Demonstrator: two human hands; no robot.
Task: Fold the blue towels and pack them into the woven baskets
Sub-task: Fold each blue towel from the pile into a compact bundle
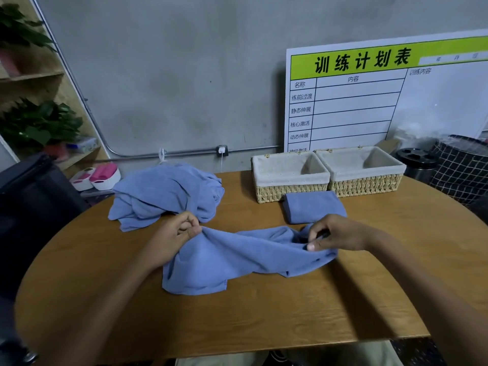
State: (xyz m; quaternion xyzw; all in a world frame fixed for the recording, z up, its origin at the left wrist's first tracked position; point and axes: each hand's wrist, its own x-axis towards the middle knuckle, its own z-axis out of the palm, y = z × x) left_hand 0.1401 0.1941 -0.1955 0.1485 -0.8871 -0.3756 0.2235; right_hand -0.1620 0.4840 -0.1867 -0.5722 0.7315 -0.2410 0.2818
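Between the two hands, near the middle of the wooden table (264,313), lies the crumpled blue towel (237,257). The left hand (171,233) pinches its upper left edge with curled fingers, and the right hand (335,233) pinches the opposite end between thumb and fingers, probably to stretch the cloth flat before folding. Just behind the right hand rests a folded towel (311,207), touching the front of the left woven basket (287,180); it seems to wait for packing. The right basket (361,170) stands beside it, and both show no towels. Farther left sits a pile of unfolded towels (166,194).
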